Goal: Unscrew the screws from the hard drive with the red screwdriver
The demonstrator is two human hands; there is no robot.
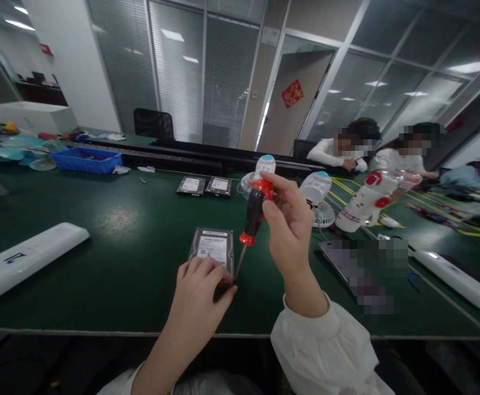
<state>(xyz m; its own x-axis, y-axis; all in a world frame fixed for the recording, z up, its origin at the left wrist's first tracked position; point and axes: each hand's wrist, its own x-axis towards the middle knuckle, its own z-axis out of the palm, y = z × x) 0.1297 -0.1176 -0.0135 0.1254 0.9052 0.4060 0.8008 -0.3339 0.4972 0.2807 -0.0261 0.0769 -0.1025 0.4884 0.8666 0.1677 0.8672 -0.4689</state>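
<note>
A hard drive [213,246] with a white label lies flat on the green table in front of me. My left hand [202,285] covers its near part, fingers bent over the top and thumb at the near right corner, closed on the drive. In my right hand [291,225] is a red and black screwdriver [254,214], gripped by the top of its handle between thumb and fingers. Its thin shaft slants down to that same corner, beside my left thumb. Whether the tip sits in a screw is too small to tell.
Two more hard drives [191,185] lie further back. Small white fans [317,189], a white bottle [365,200] and a phone [355,274] stand or lie to the right. At left are a long white device [29,258] and a blue tray [86,159]. Several people sit at far right.
</note>
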